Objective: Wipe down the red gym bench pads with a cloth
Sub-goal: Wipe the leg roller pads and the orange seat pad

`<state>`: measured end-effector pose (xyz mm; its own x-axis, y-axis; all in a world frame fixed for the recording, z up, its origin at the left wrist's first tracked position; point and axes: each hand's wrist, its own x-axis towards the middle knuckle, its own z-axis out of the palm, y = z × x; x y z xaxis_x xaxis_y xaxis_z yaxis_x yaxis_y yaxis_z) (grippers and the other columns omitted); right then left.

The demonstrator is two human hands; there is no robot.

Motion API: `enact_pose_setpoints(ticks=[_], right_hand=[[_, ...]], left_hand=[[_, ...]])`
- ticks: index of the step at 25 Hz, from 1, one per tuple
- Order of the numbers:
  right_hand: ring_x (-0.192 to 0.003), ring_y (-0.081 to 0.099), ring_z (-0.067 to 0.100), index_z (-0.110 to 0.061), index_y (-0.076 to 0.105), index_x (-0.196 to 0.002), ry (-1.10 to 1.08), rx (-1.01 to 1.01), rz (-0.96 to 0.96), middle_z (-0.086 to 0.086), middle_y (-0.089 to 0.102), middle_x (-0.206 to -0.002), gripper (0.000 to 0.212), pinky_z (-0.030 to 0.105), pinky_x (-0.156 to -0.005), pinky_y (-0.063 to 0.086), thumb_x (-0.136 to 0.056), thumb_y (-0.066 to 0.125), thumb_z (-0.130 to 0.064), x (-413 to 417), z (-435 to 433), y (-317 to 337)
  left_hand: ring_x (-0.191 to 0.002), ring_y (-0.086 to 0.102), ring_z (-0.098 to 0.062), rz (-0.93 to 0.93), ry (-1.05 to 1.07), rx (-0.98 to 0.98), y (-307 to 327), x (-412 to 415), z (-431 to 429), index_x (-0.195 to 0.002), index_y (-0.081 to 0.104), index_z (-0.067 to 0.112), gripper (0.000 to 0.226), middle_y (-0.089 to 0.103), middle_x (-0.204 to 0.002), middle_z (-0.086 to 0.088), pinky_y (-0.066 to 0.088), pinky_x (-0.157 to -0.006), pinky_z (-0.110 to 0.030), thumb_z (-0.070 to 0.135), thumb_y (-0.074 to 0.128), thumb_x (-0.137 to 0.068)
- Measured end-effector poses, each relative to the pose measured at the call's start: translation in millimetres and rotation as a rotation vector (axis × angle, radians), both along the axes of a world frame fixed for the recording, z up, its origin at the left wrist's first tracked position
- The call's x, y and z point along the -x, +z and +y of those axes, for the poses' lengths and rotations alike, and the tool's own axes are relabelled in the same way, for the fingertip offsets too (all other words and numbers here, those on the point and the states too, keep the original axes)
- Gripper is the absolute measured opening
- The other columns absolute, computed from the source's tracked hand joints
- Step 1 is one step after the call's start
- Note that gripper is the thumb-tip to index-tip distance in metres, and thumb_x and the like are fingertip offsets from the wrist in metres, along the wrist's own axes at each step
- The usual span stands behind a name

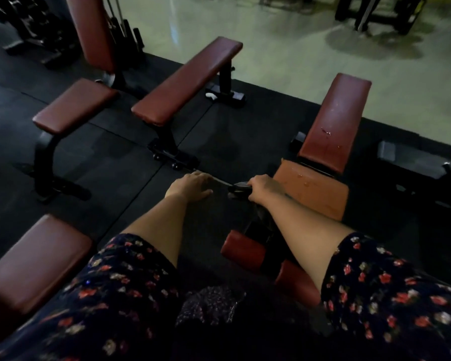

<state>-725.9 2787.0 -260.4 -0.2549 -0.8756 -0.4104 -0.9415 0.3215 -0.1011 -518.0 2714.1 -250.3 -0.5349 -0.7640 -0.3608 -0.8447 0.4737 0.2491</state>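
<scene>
Beside the bench (310,191), right hand (264,186) grips a cloth (238,190)

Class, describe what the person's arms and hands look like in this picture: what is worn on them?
The left sleeve and the right sleeve are loose, end near the elbow, and are dark navy with small red and pale flowers. The left hand and right hand are bare: no gloves, no watch or bracelet at either wrist.
</scene>
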Motion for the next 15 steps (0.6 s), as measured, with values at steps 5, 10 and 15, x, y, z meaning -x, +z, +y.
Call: enact_pose_setpoints(ticks=[5, 10, 15], right_hand=[[-0.098, 0.062, 0.025, -0.027, 0.063, -0.115, -0.05, 0.009, -0.073, 0.002, 0.063, -0.108, 0.032, 0.031, -0.075, 0.051, -0.084, 0.065, -0.027, -54, -73, 6], [-0.098, 0.061, 0.025, -0.026, 0.063, -0.115, -0.186, 0.025, -0.133, 0.003, 0.062, -0.108, 0.034, 0.032, -0.073, 0.051, -0.082, 0.069, -0.027, -118, -160, 13], [-0.103, 0.061, 0.026, -0.026, 0.063, -0.117, -0.241, 0.08, -0.171, 0.004, 0.061, -0.114, 0.034, 0.034, -0.078, 0.052, -0.084, 0.066, -0.031, -142, -219, 23]], left_hand=[[-0.13, 0.046, -0.024, -0.048, -0.011, -0.013, 0, -49, -68, -0.143, 0.041, 0.036, 0.054, 0.042, -0.146, 0.002, 0.045, -0.1, -0.046, 0.046, 0.057, -0.093], [-0.127, 0.047, -0.023, -0.015, 0.019, 0.041, 17, -119, -167, -0.141, 0.044, 0.036, 0.051, 0.046, -0.141, 0.003, 0.045, -0.097, -0.044, 0.045, 0.058, -0.093], [-0.125, 0.048, -0.024, 0.055, 0.027, 0.086, 26, -136, -240, -0.14, 0.046, 0.032, 0.05, 0.047, -0.138, 0.001, 0.047, -0.094, -0.044, 0.041, 0.059, -0.093]])
